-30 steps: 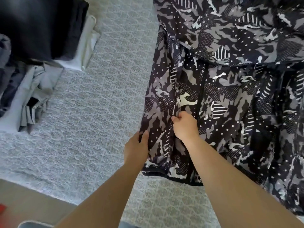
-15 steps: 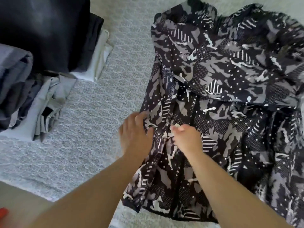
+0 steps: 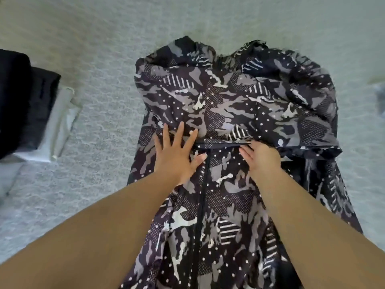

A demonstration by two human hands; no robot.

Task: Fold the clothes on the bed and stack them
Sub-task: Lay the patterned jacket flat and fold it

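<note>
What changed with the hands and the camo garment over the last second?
Both hands moved up the camo garment. The left hand let go of the side edge and now presses flat, fingers spread. The right hand released its pinch and rests beside the zipper. The garment remains spread on the bed.

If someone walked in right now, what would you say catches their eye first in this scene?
The camouflage-print jacket spread across the middle of the pale bedspread dominates. The left hand lies flat on it with fingers spread, just left of the dark zipper line, while the right hand rests on the cloth to the zipper's right. At the left edge sits a stack of folded clothes.
</note>
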